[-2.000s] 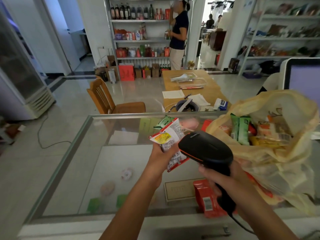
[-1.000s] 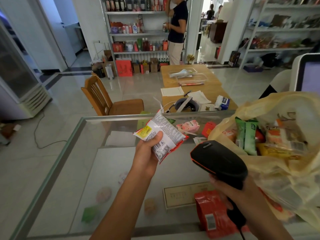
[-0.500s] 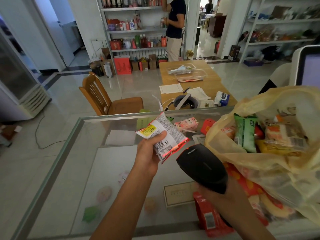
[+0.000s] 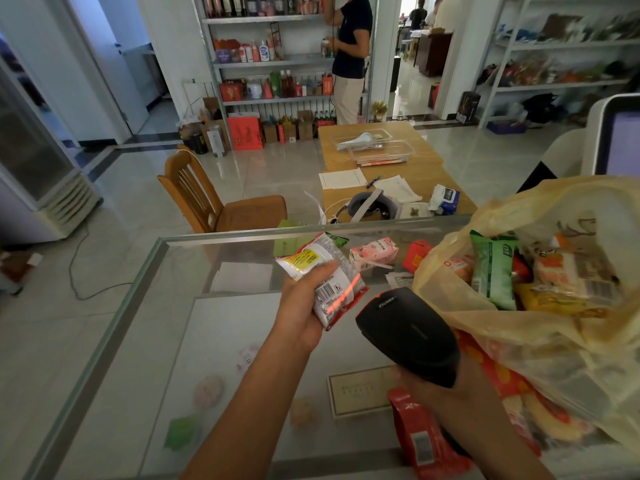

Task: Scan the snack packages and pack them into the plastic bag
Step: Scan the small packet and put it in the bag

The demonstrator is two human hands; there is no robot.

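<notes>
Ok, left grip (image 4: pixel 304 306): (bare hand) clamped on the snack package (image 4: pixel 343 275), thumb across the front, fingers behind; held above the surface, tilted.
snack package: white wrapper, yellow label at the top, red edge at the bottom; barcode faces the camera, and a red scan line falls across the wrapper just right of the barcode.
right grip (image 4: pixel 446 400): closed round the handle of the scanner (image 4: pixel 408 337), lower right; fingers mostly hidden behind the scanner head.
scanner: black, nose aimed up-left at the package; near it, not touching.
plastic bag (image 4: pixel 540 341): yellowish, translucent, on the right, mouth open toward the camera; just beside the scanner (contact: cannot tell).
in bag: green packet (image 4: pixel 493 271) upright near the mouth, orange and yellow packets beside it.
surface (image 4: pixel 145 341): glass top; pink packet (image 4: pixel 374 252) and red box (image 4: pixel 417 258) lie toward the far edge, beyond the held package; red packet (image 4: pixel 420 441) lies at the near edge, under the right wrist.
background: wooden chair (image 4: pixel 214 202) and wooden table (image 4: pixel 415 161) beyond the surface; a person (image 4: pixel 349 46) stands at the shelves.
</notes>
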